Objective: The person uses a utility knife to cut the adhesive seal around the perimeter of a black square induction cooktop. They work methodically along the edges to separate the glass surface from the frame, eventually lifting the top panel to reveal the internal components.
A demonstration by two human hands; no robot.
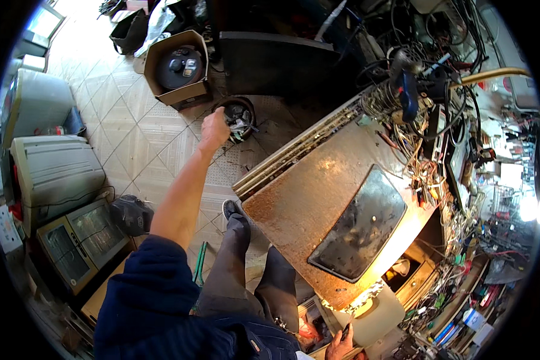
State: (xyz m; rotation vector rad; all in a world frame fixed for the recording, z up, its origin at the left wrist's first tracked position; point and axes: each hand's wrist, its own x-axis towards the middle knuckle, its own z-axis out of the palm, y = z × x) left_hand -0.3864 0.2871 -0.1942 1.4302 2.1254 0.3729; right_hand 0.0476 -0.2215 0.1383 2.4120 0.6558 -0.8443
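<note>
My left arm reaches far forward. My left hand (215,129) is closed at the near-left rim of a round dark bin (253,112). Grey and pale scraps (240,122) fill the bin. What the left fingers hold, if anything, is hidden. At the lower edge, my right hand (340,346) is closed around a small dark slim object (345,332), its kind unclear. This hand is partly cut off, beside the open drawer under the workbench (294,204). A dark, worn rectangular mat (361,225) lies on the brown benchtop.
An open cardboard box (193,93) with a round dark item stands behind the bin. White appliance casings (57,174) and an oven-like unit (84,240) line the left. Tangled cables and hand tools (423,174) crowd the bench's far right. A pale seat (375,318) stands by the lit bench edge.
</note>
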